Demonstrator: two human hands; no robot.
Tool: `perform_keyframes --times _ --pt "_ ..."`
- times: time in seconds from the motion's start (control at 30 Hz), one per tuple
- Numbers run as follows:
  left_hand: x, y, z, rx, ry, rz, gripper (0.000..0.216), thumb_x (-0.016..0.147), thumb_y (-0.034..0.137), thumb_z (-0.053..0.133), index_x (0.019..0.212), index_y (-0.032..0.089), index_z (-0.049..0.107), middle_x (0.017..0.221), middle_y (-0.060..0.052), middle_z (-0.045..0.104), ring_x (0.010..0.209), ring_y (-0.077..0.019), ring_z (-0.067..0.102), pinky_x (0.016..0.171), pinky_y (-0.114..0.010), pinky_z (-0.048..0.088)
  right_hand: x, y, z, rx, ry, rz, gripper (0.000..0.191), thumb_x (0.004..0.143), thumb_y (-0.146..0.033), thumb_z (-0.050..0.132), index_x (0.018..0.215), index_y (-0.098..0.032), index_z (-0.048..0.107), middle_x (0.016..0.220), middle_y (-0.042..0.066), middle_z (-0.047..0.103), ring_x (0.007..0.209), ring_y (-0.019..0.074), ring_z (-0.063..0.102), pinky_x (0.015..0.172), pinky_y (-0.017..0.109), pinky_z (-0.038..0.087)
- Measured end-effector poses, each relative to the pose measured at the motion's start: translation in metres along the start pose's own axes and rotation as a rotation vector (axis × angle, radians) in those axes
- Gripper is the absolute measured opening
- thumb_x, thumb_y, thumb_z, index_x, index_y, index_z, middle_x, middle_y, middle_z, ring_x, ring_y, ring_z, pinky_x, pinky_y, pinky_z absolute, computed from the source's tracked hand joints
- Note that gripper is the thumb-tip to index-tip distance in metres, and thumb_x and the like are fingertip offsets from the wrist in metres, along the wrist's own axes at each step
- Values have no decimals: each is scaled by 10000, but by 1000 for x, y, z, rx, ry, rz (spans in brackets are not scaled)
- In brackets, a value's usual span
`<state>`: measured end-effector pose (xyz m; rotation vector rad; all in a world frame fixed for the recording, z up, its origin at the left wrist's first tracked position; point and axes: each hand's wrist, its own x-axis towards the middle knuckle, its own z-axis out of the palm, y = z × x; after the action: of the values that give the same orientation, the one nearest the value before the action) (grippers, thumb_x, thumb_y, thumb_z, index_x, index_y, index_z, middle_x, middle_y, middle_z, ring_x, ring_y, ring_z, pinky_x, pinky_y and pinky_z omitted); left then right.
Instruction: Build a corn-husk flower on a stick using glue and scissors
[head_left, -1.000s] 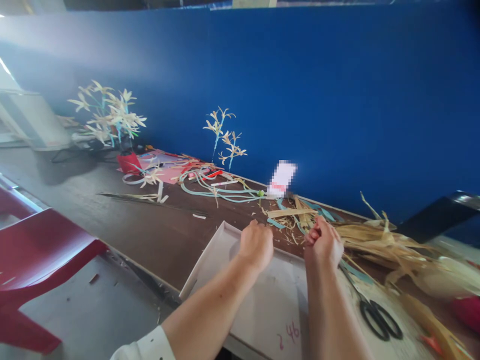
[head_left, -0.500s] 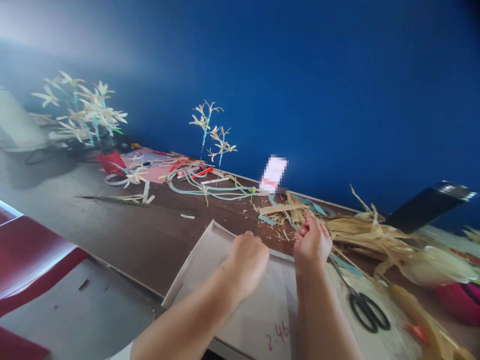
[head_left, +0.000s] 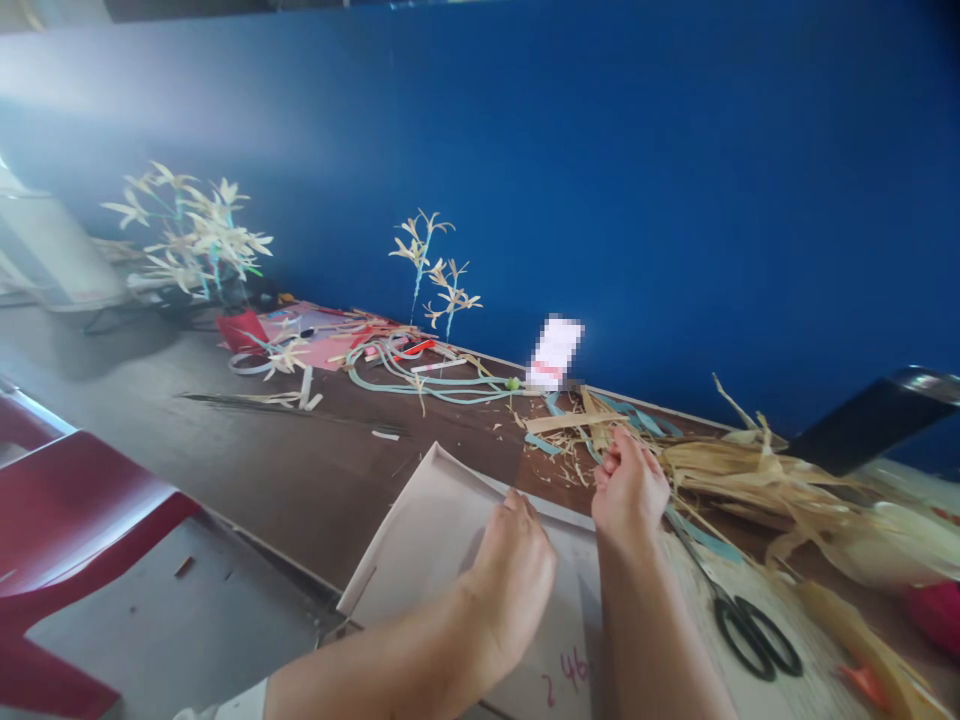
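My left hand (head_left: pixel 517 580) is over a shallow white box lid (head_left: pixel 405 560) with handwritten purple numbers. Its fingers are bent together and closed; what they hold, if anything, is hidden. At the lid's far right corner, my right hand (head_left: pixel 632 485) is also closed, with fingers curled in a pinch. I cannot make out what is in it. Just beyond it lie pale dried husk strips (head_left: pixel 574 422), fine shavings and teal strips (head_left: pixel 544 443). A larger bundle of dried husks (head_left: pixel 720 465) spreads to its right. Black-handled scissors (head_left: pixel 757 630) lie right of my right forearm.
Two husk flowers on wrapped stems (head_left: pixel 424 260) stand by the blue wall (head_left: pixel 600 180). Further left is a bunch of husk flowers (head_left: pixel 214 230). Looped teal cords (head_left: pixel 435 390) lie mid-table. A blurred-out white rectangle (head_left: pixel 555 350) leans near the wall. A red chair (head_left: pixel 82 520) is at left.
My left hand has drawn slightly toward me and to the right over the lid. My right hand keeps nearly the same place and pose. The whole view has shifted a little.
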<state>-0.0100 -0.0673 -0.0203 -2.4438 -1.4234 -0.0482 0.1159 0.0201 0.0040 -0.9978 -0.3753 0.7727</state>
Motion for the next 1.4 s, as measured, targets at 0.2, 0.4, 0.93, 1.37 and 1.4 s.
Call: perform_keyframes --times 0.2,0.4,0.93,1.37,1.4 --pt "10 -11 -8 -128 -38 24 246 751 91 533 930 80 702 897 -185 659 809 -258 595 659 -328 453 2 11 2 -53 -6 -12 279 567 -285 759 615 -169 509 530 -59 467 409 32 327 332 160 186" --pt "13 -40 -25 -373 -40 -12 179 746 71 508 817 118 665 829 -115 644 772 -211 600 650 -294 480 3 19 6 -103 6 -27 272 561 -293 760 618 -165 526 501 -57 485 385 36 327 331 168 202" --pt "-32 -182 10 -393 -109 -615 251 832 311 466 892 267 706 920 -43 712 862 -222 653 717 -306 471 4 16 7 -78 -45 -137 274 589 -293 740 587 -168 496 485 -66 456 375 34 307 324 173 190" --pt "-3 -173 8 -237 -303 -411 250 776 146 449 818 134 695 909 -159 694 862 -284 663 724 -365 510 5 18 6 -93 -28 -134 264 600 -304 743 589 -165 519 448 -64 457 353 36 299 321 171 174" --pt "-1 -173 6 -231 -329 -406 256 767 131 449 825 131 698 911 -164 696 868 -290 663 727 -370 513 5 18 5 -95 -29 -135 266 602 -306 744 586 -165 519 443 -65 451 353 37 297 321 172 172"
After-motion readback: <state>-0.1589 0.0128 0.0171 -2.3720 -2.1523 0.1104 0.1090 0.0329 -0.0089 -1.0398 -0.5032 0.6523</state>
